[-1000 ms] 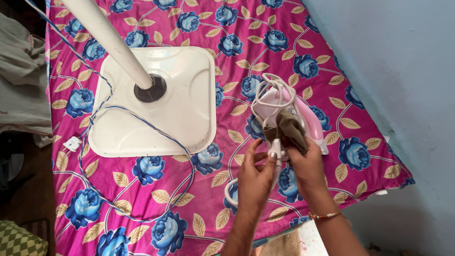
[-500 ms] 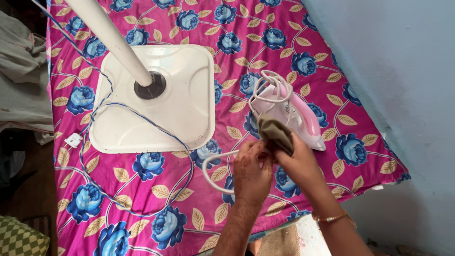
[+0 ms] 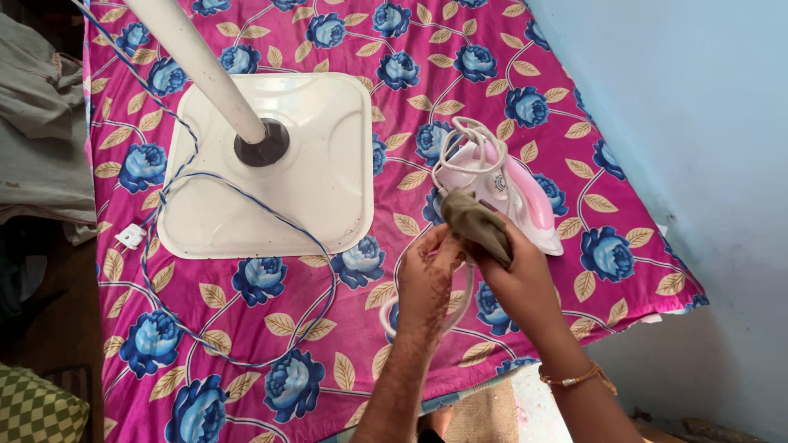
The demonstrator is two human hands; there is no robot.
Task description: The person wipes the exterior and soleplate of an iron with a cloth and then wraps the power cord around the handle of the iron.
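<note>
A pink and white clothes iron (image 3: 517, 195) lies on a magenta bedsheet with blue flowers (image 3: 345, 353), its white cord (image 3: 464, 139) looped over the handle. My right hand (image 3: 517, 283) grips an olive-brown cloth (image 3: 478, 227) pressed against the iron's rear end. My left hand (image 3: 427, 279) sits just left of it, fingers closed on the white cord, which hangs in a loop (image 3: 460, 305) below my hand.
A white square fan base (image 3: 328, 180) with its pole (image 3: 197, 66) stands on the sheet to the left. A blue-white twisted wire (image 3: 246, 197) with a white plug (image 3: 130, 237) trails across it. A blue wall (image 3: 698, 164) is on the right; folded cloth (image 3: 37, 123) lies at far left.
The cord loop that stuck out to the left of my left hand has been drawn in and now hangs below it. My right hand keeps the cloth on the iron's rear.
</note>
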